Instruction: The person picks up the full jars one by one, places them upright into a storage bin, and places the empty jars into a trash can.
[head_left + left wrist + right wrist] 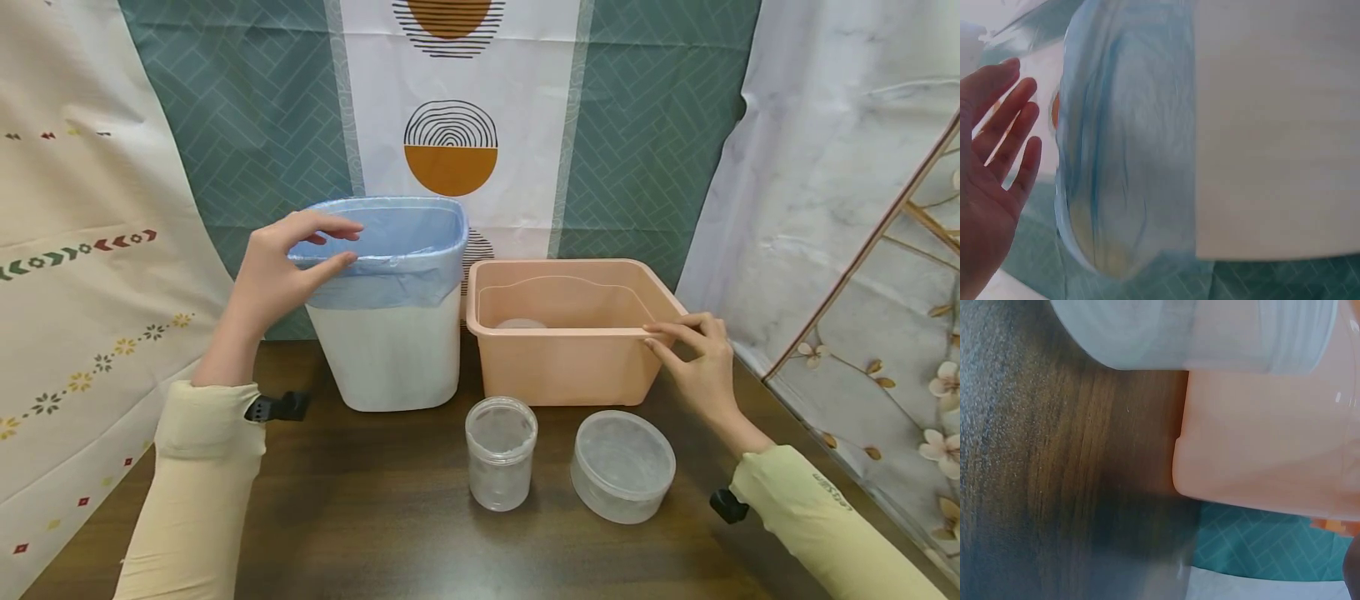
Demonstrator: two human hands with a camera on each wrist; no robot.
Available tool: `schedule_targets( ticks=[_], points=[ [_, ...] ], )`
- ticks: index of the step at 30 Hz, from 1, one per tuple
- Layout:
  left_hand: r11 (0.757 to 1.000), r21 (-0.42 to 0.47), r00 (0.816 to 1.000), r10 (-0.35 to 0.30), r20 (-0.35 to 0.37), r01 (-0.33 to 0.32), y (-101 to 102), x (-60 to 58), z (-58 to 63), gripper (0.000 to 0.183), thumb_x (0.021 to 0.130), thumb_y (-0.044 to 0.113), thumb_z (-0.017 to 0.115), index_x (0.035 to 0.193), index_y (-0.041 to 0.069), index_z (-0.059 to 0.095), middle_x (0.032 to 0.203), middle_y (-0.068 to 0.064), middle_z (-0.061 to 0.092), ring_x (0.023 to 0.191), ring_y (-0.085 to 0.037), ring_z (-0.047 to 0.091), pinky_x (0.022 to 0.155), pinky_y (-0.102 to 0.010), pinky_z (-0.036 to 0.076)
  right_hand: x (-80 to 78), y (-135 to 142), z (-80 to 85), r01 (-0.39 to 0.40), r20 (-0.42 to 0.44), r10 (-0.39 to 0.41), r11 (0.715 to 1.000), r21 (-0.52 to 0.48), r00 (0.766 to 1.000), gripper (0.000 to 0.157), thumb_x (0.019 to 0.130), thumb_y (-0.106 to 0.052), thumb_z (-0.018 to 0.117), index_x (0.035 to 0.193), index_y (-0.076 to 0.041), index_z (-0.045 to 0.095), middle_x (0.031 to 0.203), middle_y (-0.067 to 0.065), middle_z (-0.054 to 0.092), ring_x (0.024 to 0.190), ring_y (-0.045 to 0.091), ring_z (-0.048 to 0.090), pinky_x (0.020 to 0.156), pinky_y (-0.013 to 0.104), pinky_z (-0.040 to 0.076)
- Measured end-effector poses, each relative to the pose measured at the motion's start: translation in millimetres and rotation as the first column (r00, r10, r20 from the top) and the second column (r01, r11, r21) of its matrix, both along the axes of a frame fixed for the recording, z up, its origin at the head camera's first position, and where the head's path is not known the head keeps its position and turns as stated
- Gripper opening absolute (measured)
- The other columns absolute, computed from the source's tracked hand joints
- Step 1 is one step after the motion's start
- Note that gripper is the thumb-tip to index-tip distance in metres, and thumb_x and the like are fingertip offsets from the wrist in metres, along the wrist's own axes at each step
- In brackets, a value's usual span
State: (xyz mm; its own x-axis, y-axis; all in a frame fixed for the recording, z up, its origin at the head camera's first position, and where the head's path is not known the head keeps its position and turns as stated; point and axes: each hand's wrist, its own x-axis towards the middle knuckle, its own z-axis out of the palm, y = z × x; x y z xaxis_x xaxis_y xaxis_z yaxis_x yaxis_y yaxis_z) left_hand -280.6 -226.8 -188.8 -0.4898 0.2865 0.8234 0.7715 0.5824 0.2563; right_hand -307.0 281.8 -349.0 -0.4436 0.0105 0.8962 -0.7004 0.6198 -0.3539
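In the head view my left hand (281,262) hovers at the near left rim of a white bin (390,358), thumb and fingers apart with nothing between them. A blue liner bag (386,283) is folded over the bin's rim. The left wrist view shows that hand (997,150) beside the liner (1141,137), palm empty. At the front right corner of a peach plastic tub (562,367), my right hand (697,358) pinches the rim between thumb and fingers. The right wrist view shows the tub (1260,437), with the hand (1352,569) mostly cut off.
A clear jar (501,458) and a low round translucent container (622,467) stand on the dark wooden table (375,500) in front of the tub. Inside the tub a pale round thing (521,323) partly shows. Patterned cloths hang behind and at both sides.
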Motion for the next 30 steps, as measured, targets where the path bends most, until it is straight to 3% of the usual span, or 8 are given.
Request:
schedule_targets(
  ticks=[3,8,10,19,30],
  points=[
    [0.997,0.059,0.998,0.056,-0.021,-0.055,-10.3,0.3,-5.4,0.035,0.077,-0.004,0.079,0.11,0.007,0.075,0.108,-0.006,0.073,0.103,0.013,0.053,0.089,-0.01,0.041,0.1,0.4,-0.3,0.006,0.0,-0.006,1.0,-0.002,1.0,0.033,0.069,0.009,0.082,0.096,-0.009,0.08,0.094,0.014,0.059,0.093,-0.003,0.039,0.083,0.021,0.025],
    [0.982,0.154,0.994,0.107,0.006,-0.107,-25.7,-1.8,-14.8,0.032,0.078,-0.005,0.079,0.108,0.006,0.075,0.106,0.027,0.064,0.106,0.011,0.052,0.093,-0.013,0.038,-0.1,0.7,-0.7,0.01,0.001,-0.01,1.0,0.0,1.0,0.032,0.07,0.009,0.082,0.096,-0.009,0.08,0.094,0.014,0.059,0.094,-0.003,0.038,0.083,0.022,0.024],
    [0.977,0.181,0.994,0.108,0.019,-0.11,-30.6,-3.2,-19.4,0.032,0.077,-0.006,0.078,0.107,0.004,0.075,0.105,0.033,0.06,0.106,0.009,0.051,0.094,-0.014,0.038,-0.1,0.5,-0.8,0.009,0.003,-0.009,1.0,0.002,1.0,0.032,0.07,0.009,0.082,0.097,-0.008,0.08,0.094,0.015,0.059,0.094,-0.004,0.038,0.083,0.022,0.024],
    [0.967,0.22,0.992,0.128,0.022,-0.13,-36.7,-13.3,-38.6,0.03,0.075,-0.01,0.079,0.104,0.0,0.075,0.103,0.033,0.056,0.105,0.009,0.046,0.092,-0.016,0.031,0.4,-0.2,-1.6,0.015,0.011,-0.015,1.0,-0.001,1.0,0.031,0.071,0.008,0.082,0.097,-0.009,0.08,0.094,0.015,0.058,0.094,-0.004,0.037,0.082,0.023,0.024],
    [0.926,0.329,0.983,0.178,0.052,-0.185,-29.7,-20.3,-52.4,0.019,0.079,-0.005,0.077,0.098,-0.002,0.076,0.095,0.031,0.051,0.102,0.007,0.038,0.091,-0.021,0.026,-0.5,-0.2,-2.0,0.019,0.011,-0.019,1.0,-0.001,1.0,0.03,0.071,0.008,0.082,0.096,-0.009,0.08,0.093,0.015,0.058,0.092,-0.004,0.037,0.081,0.023,0.024]
  ],
)
